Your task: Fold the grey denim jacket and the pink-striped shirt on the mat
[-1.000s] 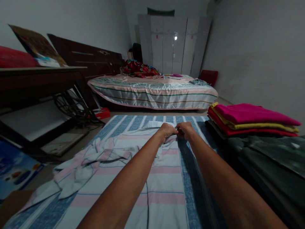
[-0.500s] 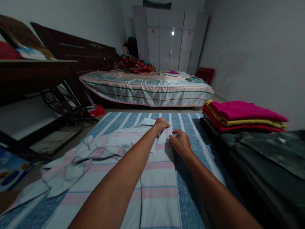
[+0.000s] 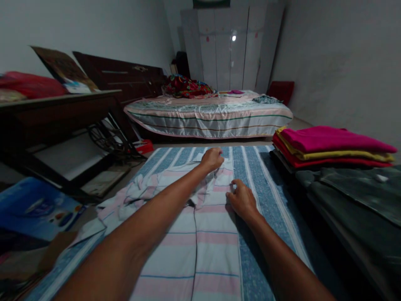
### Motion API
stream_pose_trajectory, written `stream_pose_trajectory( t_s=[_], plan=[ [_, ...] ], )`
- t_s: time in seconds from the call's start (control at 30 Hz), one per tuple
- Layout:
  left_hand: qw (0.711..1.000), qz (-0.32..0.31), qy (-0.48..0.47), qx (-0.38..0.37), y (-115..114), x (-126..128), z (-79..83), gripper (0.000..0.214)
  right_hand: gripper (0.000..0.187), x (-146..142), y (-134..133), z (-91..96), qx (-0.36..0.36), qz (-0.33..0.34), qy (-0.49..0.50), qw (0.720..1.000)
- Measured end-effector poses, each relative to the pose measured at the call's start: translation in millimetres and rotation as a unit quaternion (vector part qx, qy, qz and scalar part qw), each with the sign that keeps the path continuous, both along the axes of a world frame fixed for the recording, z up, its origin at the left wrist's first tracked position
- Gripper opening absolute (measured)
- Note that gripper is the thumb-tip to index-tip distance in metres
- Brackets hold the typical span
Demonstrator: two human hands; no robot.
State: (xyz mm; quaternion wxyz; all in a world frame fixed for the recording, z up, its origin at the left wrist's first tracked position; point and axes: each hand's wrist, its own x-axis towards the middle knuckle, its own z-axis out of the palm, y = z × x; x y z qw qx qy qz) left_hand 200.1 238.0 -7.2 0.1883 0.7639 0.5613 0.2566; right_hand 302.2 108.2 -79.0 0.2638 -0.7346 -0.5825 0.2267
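Note:
A white shirt [image 3: 216, 246] with pink bands and thin blue lines lies spread on a blue-and-white striped cloth [image 3: 266, 196]. At its far end, by the collar, my left hand [image 3: 213, 159] is closed on the fabric; the fingertips are partly hidden. My right hand [image 3: 242, 198] rests at the shirt's right edge, nearer to me, thumb and forefinger apart with no fabric visibly pinched. On the left a sleeve [image 3: 134, 192] lies bunched, and my left forearm covers part of the shirt.
Folded pink, yellow and red clothes [image 3: 335, 144] are stacked on the right, beside dark green garments [image 3: 354, 200]. A blue box [image 3: 40, 209] and a dark table [image 3: 59, 100] stand on the left. Beyond is a bed [image 3: 206, 119] before a wardrobe [image 3: 222, 50].
My right hand has slid toward me along the shirt's right edge. My left hand stays near the collar, where the fabric has shifted. The camera view has turned slightly left.

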Motion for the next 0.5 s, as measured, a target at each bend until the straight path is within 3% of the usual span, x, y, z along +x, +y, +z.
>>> stream_pose_trajectory(
  t_s=[0.07,0.13,0.23,0.3,0.4,0.5],
  plan=[
    [0.999,-0.02,0.025,-0.022,-31,-26,10.1,0.003,0.04,1,0,0.1,0.0,0.003,0.009,1.0],
    [0.991,-0.045,0.048,-0.12,-71,-55,14.0,0.014,0.037,2,0,0.4,-0.001,0.002,0.016,1.0],
    [0.954,0.055,-0.036,-0.293,-132,-94,11.3,0.019,0.029,3,1,0.2,-0.001,-0.002,0.028,1.0],
    [0.917,0.128,-0.142,-0.351,-161,-110,7.6,0.019,0.024,3,1,-0.3,0.002,-0.002,0.04,0.999],
    [0.843,0.196,-0.302,-0.4,-177,-116,1.7,0.025,0.022,5,3,-1.9,0.01,-0.003,0.059,0.998],
    [0.773,0.22,-0.407,-0.434,-172,-107,-6.0,0.02,0.021,7,4,-4.0,0.017,-0.002,0.069,0.997]
  ],
)
